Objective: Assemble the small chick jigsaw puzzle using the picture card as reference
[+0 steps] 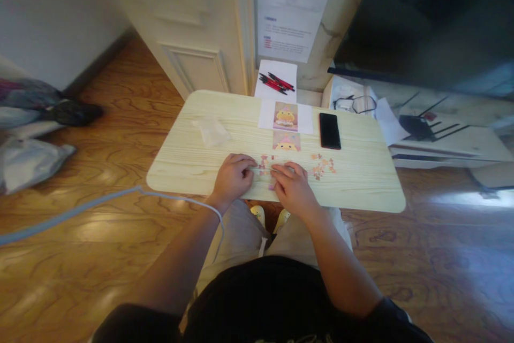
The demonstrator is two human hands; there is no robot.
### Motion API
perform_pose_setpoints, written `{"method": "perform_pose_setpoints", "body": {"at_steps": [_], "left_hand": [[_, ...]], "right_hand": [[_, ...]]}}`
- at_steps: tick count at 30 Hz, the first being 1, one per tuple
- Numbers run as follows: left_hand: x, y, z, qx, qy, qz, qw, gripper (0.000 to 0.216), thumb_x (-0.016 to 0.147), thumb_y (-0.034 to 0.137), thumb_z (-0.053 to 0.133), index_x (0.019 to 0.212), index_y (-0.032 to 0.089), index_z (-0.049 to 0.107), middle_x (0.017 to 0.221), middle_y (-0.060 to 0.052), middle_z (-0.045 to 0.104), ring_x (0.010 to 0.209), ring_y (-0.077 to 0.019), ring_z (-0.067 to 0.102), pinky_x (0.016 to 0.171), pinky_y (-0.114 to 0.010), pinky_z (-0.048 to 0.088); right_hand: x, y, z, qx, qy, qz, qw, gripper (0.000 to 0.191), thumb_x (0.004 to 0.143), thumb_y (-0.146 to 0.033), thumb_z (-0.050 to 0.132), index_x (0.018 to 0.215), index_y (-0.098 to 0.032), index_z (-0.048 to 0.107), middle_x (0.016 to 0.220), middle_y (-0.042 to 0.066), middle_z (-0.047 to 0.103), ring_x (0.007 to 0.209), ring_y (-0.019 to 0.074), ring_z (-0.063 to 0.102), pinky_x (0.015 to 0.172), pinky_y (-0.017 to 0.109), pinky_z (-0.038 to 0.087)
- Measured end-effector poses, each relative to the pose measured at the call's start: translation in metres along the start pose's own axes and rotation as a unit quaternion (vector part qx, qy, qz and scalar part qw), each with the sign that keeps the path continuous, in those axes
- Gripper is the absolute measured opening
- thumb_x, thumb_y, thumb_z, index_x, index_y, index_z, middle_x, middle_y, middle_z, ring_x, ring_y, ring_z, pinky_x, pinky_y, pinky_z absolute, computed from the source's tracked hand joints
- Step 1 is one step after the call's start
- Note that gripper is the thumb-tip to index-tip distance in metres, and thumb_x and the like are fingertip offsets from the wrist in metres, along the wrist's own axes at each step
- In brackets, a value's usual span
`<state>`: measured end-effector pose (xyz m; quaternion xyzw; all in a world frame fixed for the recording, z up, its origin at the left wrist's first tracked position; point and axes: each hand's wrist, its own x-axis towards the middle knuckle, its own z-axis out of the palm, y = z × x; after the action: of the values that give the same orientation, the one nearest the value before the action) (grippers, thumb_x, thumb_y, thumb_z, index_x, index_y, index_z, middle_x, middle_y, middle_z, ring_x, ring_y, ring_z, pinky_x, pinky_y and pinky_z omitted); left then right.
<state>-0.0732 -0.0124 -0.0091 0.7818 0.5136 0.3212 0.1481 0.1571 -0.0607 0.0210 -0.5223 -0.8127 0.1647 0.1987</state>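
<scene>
On the light wood-grain table (180,155), my left hand (235,174) rests with its fingers bent and closed, their tips at the left edge of a group of small pinkish jigsaw puzzle pieces (263,164). Whatever those fingertips hold, if anything, is too small to make out. My right hand (295,185) lies at the right side of the same group, fingers apart and reaching over some pieces. Just beyond the hands is a partly assembled puzzle (286,141) with a yellow cartoon figure. Above it lies a printed picture (286,116) of that figure on white paper.
More loose puzzle pieces (323,166) lie right of my right hand. A black phone (330,131) and a clear plastic bag (212,132) are on the table. Red-and-black pens (277,83) rest on paper behind it. A grey cable (176,197) crosses my left wrist.
</scene>
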Motion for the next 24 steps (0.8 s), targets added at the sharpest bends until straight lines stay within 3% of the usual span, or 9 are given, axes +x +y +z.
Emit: {"method": "perform_pose_setpoints", "body": {"at_steps": [6, 10, 16, 24], "left_hand": [[0.0, 0.001, 0.0, -0.007, 0.0, 0.011, 1.0, 0.026, 0.087, 0.017, 0.057, 0.096, 0.024, 0.08, 0.106, -0.003, 0.079, 0.101, -0.0221, 0.07, 0.101, -0.043, 0.054], [0.002, 0.003, 0.0, -0.001, 0.003, 0.016, 1.0, 0.022, 0.091, 0.027, 0.061, 0.103, 0.023, 0.078, 0.109, -0.005, 0.079, 0.104, -0.0227, 0.07, 0.101, -0.042, 0.053], [0.002, 0.004, -0.001, 0.035, -0.028, 0.014, 0.999, 0.028, 0.091, 0.039, 0.068, 0.114, 0.025, 0.076, 0.123, -0.005, 0.077, 0.115, -0.0271, 0.066, 0.105, -0.047, 0.05], [0.002, 0.0, 0.003, 0.043, -0.037, 0.013, 0.998, 0.033, 0.09, 0.048, 0.073, 0.114, 0.026, 0.078, 0.123, -0.004, 0.078, 0.116, -0.0276, 0.066, 0.105, -0.048, 0.049]], "right_hand": [[0.005, -0.009, 0.008, -0.01, -0.007, -0.02, 1.0, 0.043, 0.101, -0.023, 0.053, 0.141, -0.029, 0.066, 0.151, 0.001, 0.062, 0.142, 0.0308, 0.043, 0.123, 0.054, 0.031], [0.013, -0.006, 0.009, -0.018, 0.012, -0.011, 1.0, 0.047, 0.101, -0.02, 0.05, 0.146, -0.024, 0.062, 0.153, 0.005, 0.06, 0.146, 0.0294, 0.043, 0.125, 0.051, 0.03], [0.016, 0.0, 0.008, -0.019, -0.001, -0.001, 1.0, 0.046, 0.102, -0.023, 0.048, 0.147, -0.021, 0.061, 0.158, 0.008, 0.056, 0.151, 0.0285, 0.042, 0.127, 0.052, 0.029], [0.008, 0.005, 0.008, -0.015, -0.003, 0.003, 1.0, 0.044, 0.102, -0.023, 0.049, 0.144, -0.021, 0.062, 0.159, 0.007, 0.054, 0.153, 0.0284, 0.04, 0.128, 0.053, 0.027]]}}
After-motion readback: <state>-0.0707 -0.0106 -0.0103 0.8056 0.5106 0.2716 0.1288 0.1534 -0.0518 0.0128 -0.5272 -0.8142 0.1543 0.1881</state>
